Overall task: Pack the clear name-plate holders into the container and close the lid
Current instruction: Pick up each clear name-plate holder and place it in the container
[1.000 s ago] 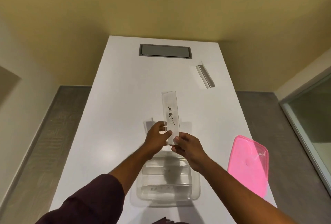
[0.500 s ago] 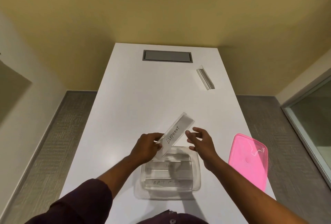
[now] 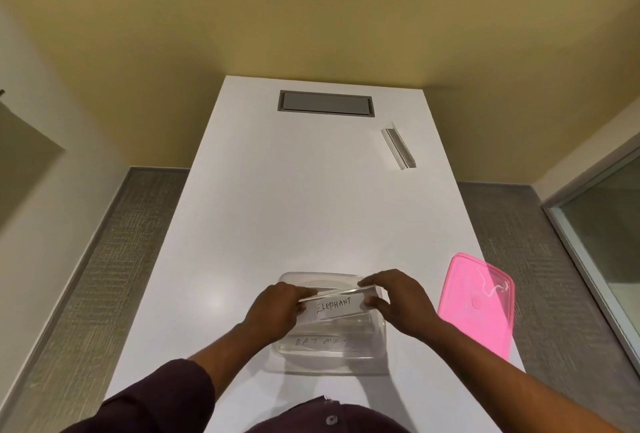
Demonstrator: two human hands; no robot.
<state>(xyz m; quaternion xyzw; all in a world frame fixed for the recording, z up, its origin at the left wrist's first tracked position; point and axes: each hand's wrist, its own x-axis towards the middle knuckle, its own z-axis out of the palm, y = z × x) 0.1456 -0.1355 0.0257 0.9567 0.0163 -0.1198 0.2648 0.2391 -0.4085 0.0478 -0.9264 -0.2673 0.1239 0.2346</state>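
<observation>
Head view: both hands' fingers (image 3: 372,301) pinch the clear "ELEPHANT" name-plate holder (image 3: 334,306) over the clear rectangular plastic container (image 3: 379,346); tilted, it probably jams on holders below.

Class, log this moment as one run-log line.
both hands | grip clear ELEPHANT name-plate holder | over clear plastic container | pink lid off | one clear holder unpacked

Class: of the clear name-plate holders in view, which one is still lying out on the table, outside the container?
The unlabelled name-plate holder at the table's far right, near the grey hatch. The ELEPHANT holder is held over the container.
</observation>
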